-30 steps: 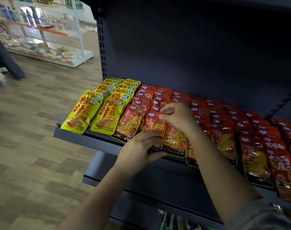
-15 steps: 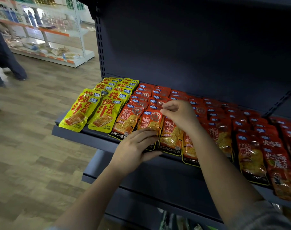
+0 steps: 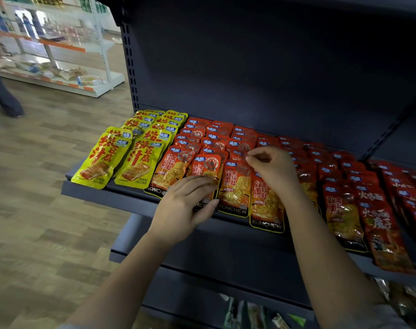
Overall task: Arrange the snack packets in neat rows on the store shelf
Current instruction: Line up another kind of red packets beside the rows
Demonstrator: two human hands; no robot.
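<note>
Since half a second ago my hands have hardly shifted; my view has drifted a little and the shelf (image 3: 112, 194) sits slightly further right in it.

My left hand (image 3: 186, 205) lies over the near end of an orange packet (image 3: 208, 166) in the front row, fingers straight and close together on its face, thumb against its near edge. That packet's long axis runs near to far, its blue logo at the far end and its near end hidden under my hand. My right hand (image 3: 272, 170) hovers over the next orange packet (image 3: 235, 186) to the right, fingers curled, thumb and forefinger pinching its clear far corner.

Yellow packets (image 3: 135, 162) fill two columns at the left end, also pointing near to far, overlapped like shingles. Red packets (image 3: 378, 224) continue to the right; the last ones are cut off by the frame edge and blurred. My right forearm hides part of the middle columns. Goods on the lower shelf (image 3: 249, 314) are too dim to make out.
</note>
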